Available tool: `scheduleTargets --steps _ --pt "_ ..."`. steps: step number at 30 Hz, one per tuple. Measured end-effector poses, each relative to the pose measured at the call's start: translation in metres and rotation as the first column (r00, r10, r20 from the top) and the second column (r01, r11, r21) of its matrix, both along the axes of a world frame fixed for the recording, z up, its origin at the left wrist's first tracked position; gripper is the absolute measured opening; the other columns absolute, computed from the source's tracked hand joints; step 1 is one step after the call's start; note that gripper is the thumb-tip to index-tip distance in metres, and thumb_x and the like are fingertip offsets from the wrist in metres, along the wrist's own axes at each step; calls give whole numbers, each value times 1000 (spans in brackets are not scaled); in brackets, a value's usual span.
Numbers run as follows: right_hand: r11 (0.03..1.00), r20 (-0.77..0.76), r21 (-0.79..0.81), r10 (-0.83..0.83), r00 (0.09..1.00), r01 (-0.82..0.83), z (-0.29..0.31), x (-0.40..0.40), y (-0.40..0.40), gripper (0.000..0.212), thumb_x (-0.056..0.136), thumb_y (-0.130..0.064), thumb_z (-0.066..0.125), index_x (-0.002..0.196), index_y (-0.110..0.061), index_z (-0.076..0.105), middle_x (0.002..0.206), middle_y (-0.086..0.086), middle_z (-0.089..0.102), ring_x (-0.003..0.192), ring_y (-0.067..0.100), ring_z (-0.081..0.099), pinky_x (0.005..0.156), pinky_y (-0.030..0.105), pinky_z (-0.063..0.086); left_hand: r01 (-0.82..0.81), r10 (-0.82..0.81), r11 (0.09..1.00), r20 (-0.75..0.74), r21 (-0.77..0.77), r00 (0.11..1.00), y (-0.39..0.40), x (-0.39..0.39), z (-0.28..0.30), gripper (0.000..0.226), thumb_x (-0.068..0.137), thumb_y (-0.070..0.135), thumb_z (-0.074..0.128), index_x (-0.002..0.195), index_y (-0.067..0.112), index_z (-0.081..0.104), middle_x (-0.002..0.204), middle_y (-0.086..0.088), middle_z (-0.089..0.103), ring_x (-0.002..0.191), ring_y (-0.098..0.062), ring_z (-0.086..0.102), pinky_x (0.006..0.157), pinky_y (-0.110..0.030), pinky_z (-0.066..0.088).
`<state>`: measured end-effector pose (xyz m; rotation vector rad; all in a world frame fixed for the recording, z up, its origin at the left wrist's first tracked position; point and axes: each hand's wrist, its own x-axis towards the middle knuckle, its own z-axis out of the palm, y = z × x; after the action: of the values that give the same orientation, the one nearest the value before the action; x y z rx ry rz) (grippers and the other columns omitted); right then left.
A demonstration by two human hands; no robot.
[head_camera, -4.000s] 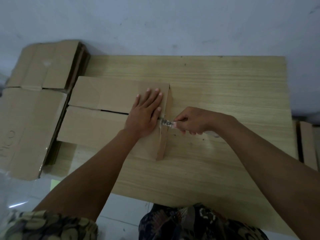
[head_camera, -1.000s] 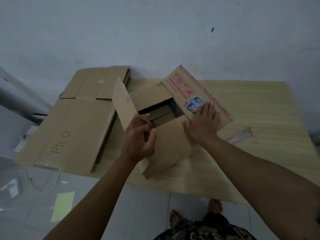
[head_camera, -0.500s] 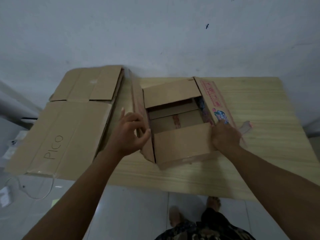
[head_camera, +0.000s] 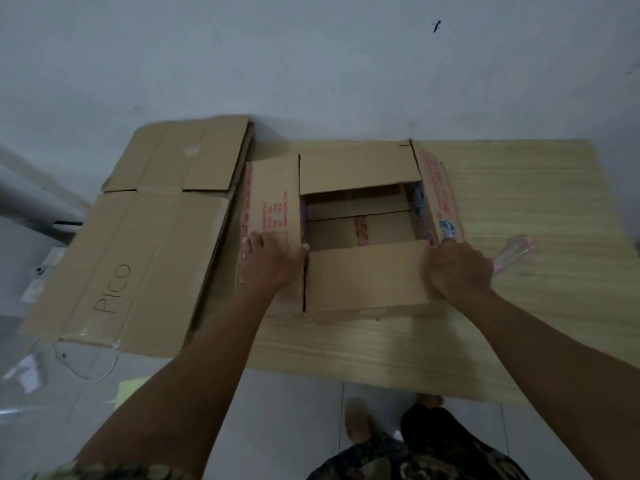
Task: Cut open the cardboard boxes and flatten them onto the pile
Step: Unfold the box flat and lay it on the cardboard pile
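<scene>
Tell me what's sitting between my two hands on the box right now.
In the head view, the near flap of the opened box spans the stretch between the left hand and right hand, with the box's open cavity just beyond it.

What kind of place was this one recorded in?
Probably a plain room at home or a small storeroom, not a proper workshop: a bare painted wall, a tiled floor, and a low wooden table holding the box beside a pile of flattened cardboard.
</scene>
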<state>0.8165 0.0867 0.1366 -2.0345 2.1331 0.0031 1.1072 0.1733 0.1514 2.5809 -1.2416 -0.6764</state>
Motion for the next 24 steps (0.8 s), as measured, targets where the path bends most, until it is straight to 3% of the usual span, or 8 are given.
scheduleTargets --steps 4,7,10,14,16,18,21,24 --pt "997 126 13 -76 989 75 2 -2 -16 48 93 -44 53 119 -4 57 113 19 66 102 40 64 87 42 46 -180 180 983 3 41 984 -28 -14 -18 119 77 76 65 153 -5 21 154 -27 29 143 -43 30 115 -53 34" --pt "991 195 30 -134 972 130 -2 3 -32 65 96 -51 51 137 -1 42 127 24 59 112 42 59 91 45 45 -199 196 979 69 40 978 -46 -15 -24 85 92 58 61 144 -6 39 142 -27 48 130 -43 48 103 -47 46" --pt "995 172 43 -92 981 86 -6 8 -44 63 102 -54 40 147 -11 35 134 25 55 118 43 56 95 47 41 -152 151 988 56 8 987 -54 -20 -28 51 101 45 52 122 0 61 123 -22 64 113 -40 60 83 -39 46" --pt "999 181 35 -21 983 15 -11 7 -58 53 105 -52 30 139 -16 49 122 23 63 108 43 60 87 44 42 -214 191 968 -173 -128 966 -61 -16 -27 38 106 34 46 105 5 69 103 -19 69 100 -38 64 75 -36 41" --pt "1000 219 23 -1 976 -4 -9 8 -67 51 106 -49 28 130 -13 56 117 24 65 105 43 61 84 43 43 -327 236 925 -385 -193 893 -64 -12 -24 36 105 33 49 89 7 69 84 -11 66 86 -31 63 70 -35 40" --pt "1000 292 29 -8 956 0 -5 12 -76 50 107 -45 29 125 -12 62 116 24 64 106 43 59 83 41 42 -401 264 895 -496 -193 827 -65 -7 -24 37 103 32 53 76 10 67 72 -7 61 73 -25 58 67 -34 39" --pt "998 346 55 -18 938 -2 -2 14 -84 50 106 -44 32 123 -11 65 116 24 64 107 43 58 83 40 42 -408 273 897 -512 -171 815 -67 -7 -25 41 103 33 55 73 8 67 67 -6 60 66 -24 56 65 -34 38" --pt "998 266 57 -5 964 -11 2 12 -85 52 106 -48 30 122 -11 64 114 24 65 105 42 60 82 41 42 -320 241 936 -391 -150 888 -72 -7 -23 41 102 36 52 84 5 71 78 -10 67 78 -30 63 67 -34 41"
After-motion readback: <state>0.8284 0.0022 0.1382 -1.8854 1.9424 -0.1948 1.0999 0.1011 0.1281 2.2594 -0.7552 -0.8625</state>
